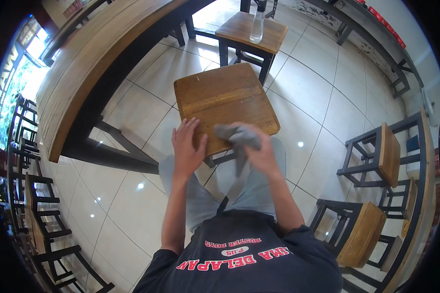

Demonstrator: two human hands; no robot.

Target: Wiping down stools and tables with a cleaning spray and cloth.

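Directly before me stands a wooden stool [223, 97] with a brown square top and dark legs. My left hand [189, 144] rests with its fingers spread on the near left edge of the seat. A grey cloth [242, 136] is bunched in my right hand [261, 152], over the near right part of the same seat. One end of the cloth touches or hovers just over the wood, and another end hangs past the front edge. The right hand is slightly blurred, and its fingertips are partly hidden by the cloth.
Beyond it, a second stool [238, 25] bears a clear spray bottle [257, 27]. A long wooden table [95, 47] runs along my left. More stools [363, 234] stand at the right, by another table [427, 205], and chairs [40, 205] line the far left. The floor [300, 91] is pale tile.
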